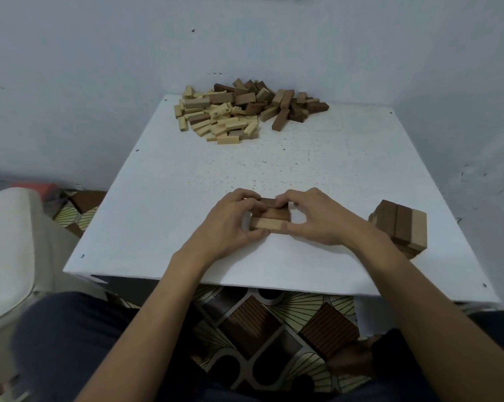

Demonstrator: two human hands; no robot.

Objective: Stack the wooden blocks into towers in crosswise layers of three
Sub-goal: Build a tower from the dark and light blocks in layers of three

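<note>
left hand (230, 224) covers the left ends of the three blocks (269, 217) under it; right hand (311, 217) covers their right ends and the far block's top. can't tell if there is a layer beneath. right forearm hides the near left corner of the finished stack (401, 227); its lower layers can't be counted. far pile (245, 111): blocks overlap, the buried ones are unseen, and the dark marks on a few pale blocks are too small to read. white chair (7, 250) cut off by the left edge and blurred. knees cut off at the bottom edge. table (163, 175) near right corner partly behind the arm.
</note>
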